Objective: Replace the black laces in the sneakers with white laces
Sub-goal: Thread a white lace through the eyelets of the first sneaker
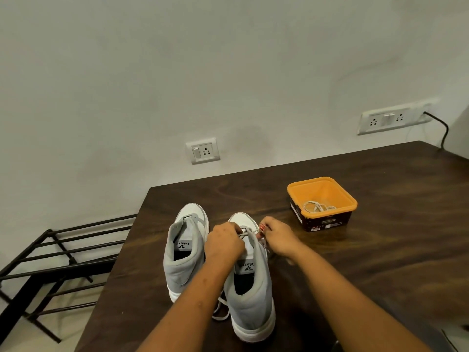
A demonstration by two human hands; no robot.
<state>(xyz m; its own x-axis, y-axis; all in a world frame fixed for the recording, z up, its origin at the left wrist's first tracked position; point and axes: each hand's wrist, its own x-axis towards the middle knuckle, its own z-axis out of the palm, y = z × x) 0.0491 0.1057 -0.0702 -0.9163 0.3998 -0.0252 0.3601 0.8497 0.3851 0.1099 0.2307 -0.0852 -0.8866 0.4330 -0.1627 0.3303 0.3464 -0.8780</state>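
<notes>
Two grey and white high-top sneakers stand side by side on the dark wooden table (380,250), toes pointing away from me. The left sneaker (184,250) shows no lace. Over the right sneaker (251,293), my left hand (223,243) and my right hand (278,237) each pinch a strand of a white lace (245,231) at the eyelets near the toe. A loose end of that lace (221,309) trails on the table between the heels. Another white lace (317,206) lies coiled in an orange-rimmed tub (299,193).
The tub stands to the right of the sneakers, near the far edge. A black metal rack (55,260) stands on the floor left of the table. Wall sockets (203,150) sit behind, and a black cable (442,130) hangs at the right.
</notes>
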